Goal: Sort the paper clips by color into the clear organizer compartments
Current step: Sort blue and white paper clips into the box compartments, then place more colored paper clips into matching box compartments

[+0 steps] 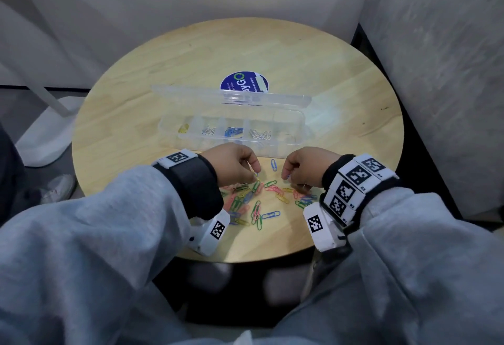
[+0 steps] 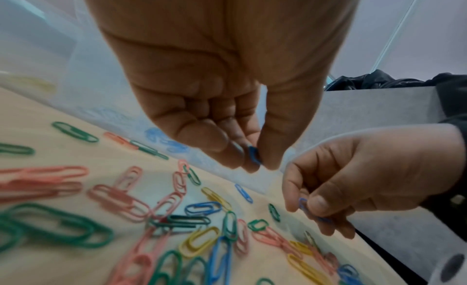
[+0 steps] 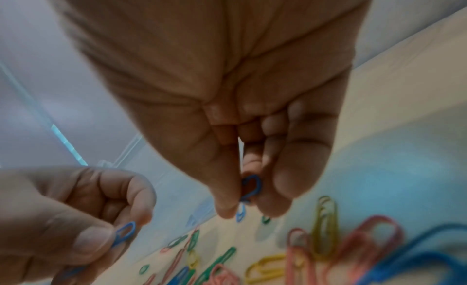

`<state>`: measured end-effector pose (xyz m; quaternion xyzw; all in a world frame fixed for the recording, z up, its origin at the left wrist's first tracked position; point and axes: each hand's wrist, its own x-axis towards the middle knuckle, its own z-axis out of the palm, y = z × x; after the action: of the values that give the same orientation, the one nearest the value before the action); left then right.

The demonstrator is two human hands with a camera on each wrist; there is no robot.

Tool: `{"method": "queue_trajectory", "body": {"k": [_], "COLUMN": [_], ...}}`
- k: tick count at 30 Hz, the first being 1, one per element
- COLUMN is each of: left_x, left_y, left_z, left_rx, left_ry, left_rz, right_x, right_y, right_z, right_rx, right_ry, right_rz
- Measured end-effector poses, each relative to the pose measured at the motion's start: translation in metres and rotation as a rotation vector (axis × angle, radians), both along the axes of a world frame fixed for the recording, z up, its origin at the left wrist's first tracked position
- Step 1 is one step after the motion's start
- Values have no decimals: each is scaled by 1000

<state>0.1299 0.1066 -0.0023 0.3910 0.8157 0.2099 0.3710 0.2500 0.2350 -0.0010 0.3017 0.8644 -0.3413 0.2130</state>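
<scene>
Sleeves: two grey sleeves (image 1: 95, 235) come in from the bottom, with white tag blocks (image 1: 351, 189) strapped on the wrists.
Loose clips: a pile of paper clips (image 1: 253, 203) lies on the table near the person, in pink, green, yellow and blue, many of them crossing each other.
Left hand: the left hand (image 1: 234, 164) is just above the left side of the pile. Its thumb and fingers are squeezed together on a blue clip (image 2: 254, 155).
Right hand: the right hand (image 1: 305, 166) is just above the right side of the pile, near the left hand but not touching it. Its thumb and fingers pinch another blue clip (image 3: 250, 187).
One clip alone: a single blue clip (image 1: 273, 164) lies flat on the wood between the two hands.
Organizer: the clear organizer (image 1: 300, 124) sits just past the hands with its lid (image 1: 191, 94) open and tipped back. From the left, its spaces hold yellow clips (image 1: 183, 128), silver clips (image 1: 208, 131), blue clips (image 1: 233, 131) and more silver clips (image 1: 260, 134).
Sticker: a round blue sticker (image 1: 237, 81) is behind the lid.
Table: the round wooden table (image 1: 341, 77) stands close to pale walls.
</scene>
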Motion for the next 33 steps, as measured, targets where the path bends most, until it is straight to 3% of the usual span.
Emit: {"method": "queue_trajectory", "body": {"k": [7, 10, 12, 14, 17, 20, 22, 33], "left_x": [-5, -17, -35, -60, -107, -121, -121, -112], "left_y": [-11, -19, -25, -33, -48, -49, -46, -48], "left_z": [-3, 3, 9, 19, 21, 12, 0, 1], "left_rx": [53, 113, 243, 369, 318, 26, -36, 413], "left_ry": [-148, -109, 52, 219, 148, -71, -133, -116], "left_rz": [136, 218, 409, 715, 1037, 972, 913, 877], "right_x": [-15, -18, -21, -24, -28, -33, -36, -42], "right_y": [-11, -15, -14, -11, -11, -14, -14, -18], "right_z": [24, 32, 33, 30, 25, 19, 16, 13], "right_rx": [215, 230, 249, 292, 366, 417, 433, 651], "right_ry": [202, 328, 388, 435, 469, 438, 421, 285], "right_rz": [142, 169, 124, 80, 88, 149, 164, 222]}}
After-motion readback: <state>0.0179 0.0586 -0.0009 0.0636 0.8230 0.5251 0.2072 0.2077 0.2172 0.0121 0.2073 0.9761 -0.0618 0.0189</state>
